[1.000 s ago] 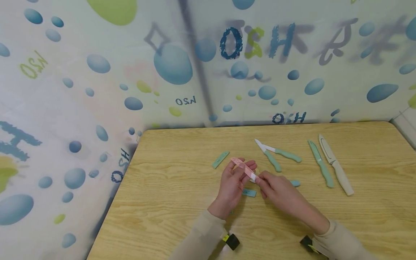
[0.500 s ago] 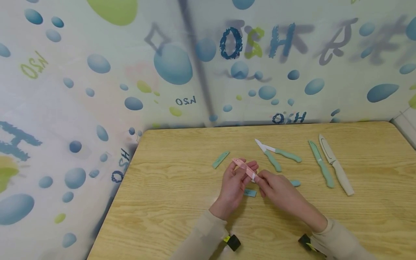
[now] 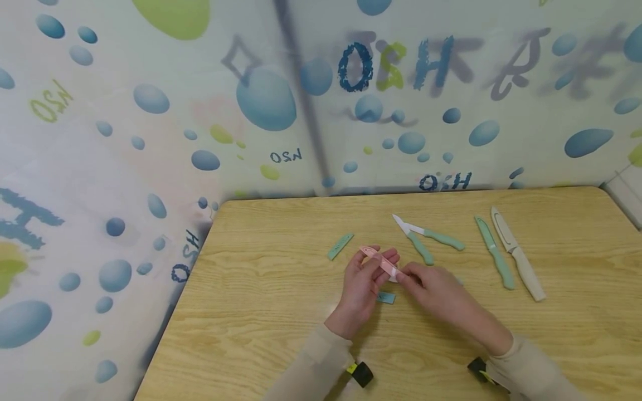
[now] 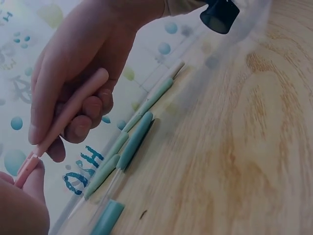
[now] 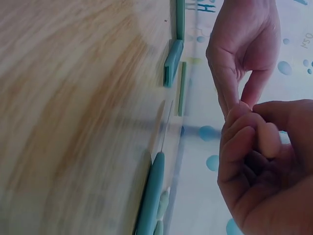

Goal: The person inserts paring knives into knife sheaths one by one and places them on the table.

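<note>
While the left hand (image 3: 358, 282) pinches the pink sheath (image 3: 385, 264) just beyond the blue cover (image 3: 387, 298) and the right hand (image 3: 437, 288) grips the knife (image 4: 73, 107) by its pink handle at the sheath's mouth, any slide should probably run straight lengthwise, fingertips clear of the edge.

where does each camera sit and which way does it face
Head: worn on the head, facing forward and down at the table; left hand, right hand and both sleeves show.
Left wrist: on that wrist, facing the right hand gripping a pink handle; part of the left hand shows.
Right wrist: on that wrist, facing the left hand; the right hand shows large.
Shared: both wrist views show both hands and the blue-handled knife.
</note>
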Motion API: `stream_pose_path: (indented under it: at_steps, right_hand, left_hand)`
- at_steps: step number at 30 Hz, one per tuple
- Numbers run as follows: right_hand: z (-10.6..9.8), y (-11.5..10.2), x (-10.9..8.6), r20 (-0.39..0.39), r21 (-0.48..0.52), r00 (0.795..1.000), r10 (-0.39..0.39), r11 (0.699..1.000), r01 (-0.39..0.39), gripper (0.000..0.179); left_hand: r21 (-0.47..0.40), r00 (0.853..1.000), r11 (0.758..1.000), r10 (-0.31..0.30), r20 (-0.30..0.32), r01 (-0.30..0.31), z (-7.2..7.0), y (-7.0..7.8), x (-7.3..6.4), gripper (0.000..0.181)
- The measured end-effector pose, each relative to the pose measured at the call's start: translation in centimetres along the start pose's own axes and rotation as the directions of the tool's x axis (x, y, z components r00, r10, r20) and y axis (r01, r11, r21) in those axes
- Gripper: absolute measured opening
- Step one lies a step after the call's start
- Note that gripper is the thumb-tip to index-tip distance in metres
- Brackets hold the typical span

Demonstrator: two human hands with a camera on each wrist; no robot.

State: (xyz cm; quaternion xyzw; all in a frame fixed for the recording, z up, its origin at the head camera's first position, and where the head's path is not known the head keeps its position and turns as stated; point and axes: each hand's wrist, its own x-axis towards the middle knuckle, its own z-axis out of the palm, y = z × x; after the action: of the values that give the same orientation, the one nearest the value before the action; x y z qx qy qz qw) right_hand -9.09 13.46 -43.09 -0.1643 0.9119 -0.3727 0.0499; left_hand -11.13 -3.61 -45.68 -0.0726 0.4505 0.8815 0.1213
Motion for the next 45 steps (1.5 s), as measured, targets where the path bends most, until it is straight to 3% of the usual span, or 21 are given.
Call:
stream_pose_path:
  at_steps: [9, 19, 26, 36, 45]
  right_hand:
    - [-0.4, 0.2, 0.0, -0.001, -0.13, 1.0, 0.021, 0.991, -0.021, 0.012]
    - [-0.3, 0.5, -0.4, -0.098, -0.3, 0.991, -0.094, 0.952, 0.06, 0.013]
    - [-1.0, 0.9, -1.0, -0.133, -0.272, 0.989, -0.071, 0.962, 0.032, 0.011]
    - [-3.3, 3.0, -1.7, -0.151, -0.215, 0.988, 0.027, 0.975, -0.06, 0.016]
    - [-5.9, 5.4, -1.9, -0.181, -0.261, 0.98, 0.087, 0.956, -0.133, 0.021]
  left_hand:
    - [-0.002, 0.999, 1.0, -0.001, -0.036, 0.001, 0.0, 0.2, 0.1, 0.03]
    - [0.016, 1.0, 1.0, -0.012, -0.02, 0.012, -0.2, 0.3, 0.2, 0.035]
    - [0.017, 1.0, 1.0, 0.002, 0.006, -0.002, -1.1, 0.7, 0.5, 0.048]
    - [-0.001, 0.999, 1.0, 0.008, -0.037, -0.008, -2.2, 2.0, 0.8, 0.053]
    - [-0.03, 0.998, 0.999, 0.035, -0.057, -0.037, -3.1, 2.7, 0.7, 0.047]
